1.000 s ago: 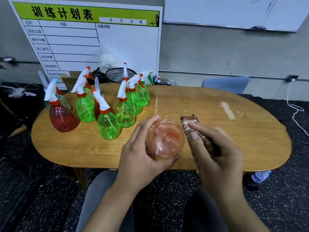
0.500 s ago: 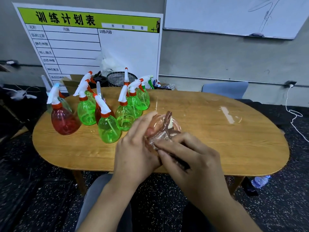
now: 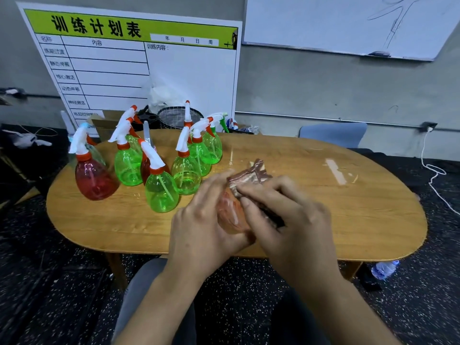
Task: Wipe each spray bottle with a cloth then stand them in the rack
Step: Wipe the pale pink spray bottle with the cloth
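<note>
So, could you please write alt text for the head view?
A left hand holds a pinkish spray bottle while the right hand rubs it with a brown cloth. Green and red spray bottles stand on the wooden table.

The orange-red spray bottle (image 3: 230,212) near the middle is largely covered by the left hand (image 3: 206,225) and the right hand (image 3: 286,220); its neck and trigger head cannot be seen. Both hands are smeared by motion blur, and the brown cloth (image 3: 249,176) is blurred as well, its lower part hidden under the right fingers. Among the group on the far left of the tabletop (image 3: 348,207), a dark red bottle (image 3: 145,168) is mostly concealed behind green ones. The whiteboard (image 3: 348,26) at far right is cut off by the top edge. A plastic water bottle (image 3: 384,268) lies partly hidden beneath the tabletop's near right rim.
</note>
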A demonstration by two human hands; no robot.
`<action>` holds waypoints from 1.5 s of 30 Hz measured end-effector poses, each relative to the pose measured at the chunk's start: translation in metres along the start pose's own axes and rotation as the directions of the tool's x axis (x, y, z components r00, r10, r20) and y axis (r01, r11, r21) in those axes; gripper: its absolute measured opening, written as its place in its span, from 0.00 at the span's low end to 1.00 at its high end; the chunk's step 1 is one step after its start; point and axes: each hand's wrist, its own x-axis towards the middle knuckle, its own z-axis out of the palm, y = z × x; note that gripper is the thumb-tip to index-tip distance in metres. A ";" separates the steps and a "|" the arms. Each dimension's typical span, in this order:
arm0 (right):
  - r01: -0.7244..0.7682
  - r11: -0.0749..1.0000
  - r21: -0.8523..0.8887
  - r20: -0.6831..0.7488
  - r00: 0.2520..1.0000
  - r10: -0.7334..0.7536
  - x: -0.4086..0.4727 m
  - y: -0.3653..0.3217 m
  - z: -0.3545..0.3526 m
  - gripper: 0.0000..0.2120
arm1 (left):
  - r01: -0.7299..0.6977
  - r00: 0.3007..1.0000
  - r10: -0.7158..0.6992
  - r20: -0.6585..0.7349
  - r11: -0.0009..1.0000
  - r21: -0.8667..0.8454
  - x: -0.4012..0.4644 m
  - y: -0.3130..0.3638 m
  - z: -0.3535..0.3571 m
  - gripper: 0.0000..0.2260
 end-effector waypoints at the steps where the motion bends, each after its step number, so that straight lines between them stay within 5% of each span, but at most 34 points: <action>1: 0.026 0.999 0.021 0.027 0.999 -0.027 -0.002 -0.002 0.002 0.11 | 0.011 1.000 -0.011 -0.007 1.000 -0.024 0.001 -0.001 -0.001 0.34; 5: 0.085 0.996 0.028 0.101 0.991 -0.088 -0.017 0.002 0.002 0.10 | 0.105 0.994 -0.106 -0.004 0.989 -0.102 0.004 -0.012 -0.012 0.37; 10: -0.018 0.999 -0.042 0.046 0.999 0.020 -0.017 0.019 -0.008 0.10 | 0.098 0.994 -0.097 0.054 0.995 -0.030 0.000 -0.017 -0.013 0.44; 19: 0.078 0.997 0.019 0.109 0.991 -0.080 -0.012 0.004 0.005 0.10 | 0.078 0.997 -0.076 0.018 0.995 -0.067 -0.003 -0.012 -0.010 0.37; 24: 0.063 0.998 -0.031 0.095 0.994 -0.060 -0.020 0.018 -0.001 0.10 | 0.103 0.994 -0.102 0.045 0.994 -0.026 -0.005 -0.023 -0.017 0.44; 45: 0.060 0.995 -0.078 0.110 0.993 -0.051 -0.023 0.022 0.005 0.10 | 0.123 0.989 -0.121 0.091 0.992 -0.019 -0.016 -0.024 -0.006 0.44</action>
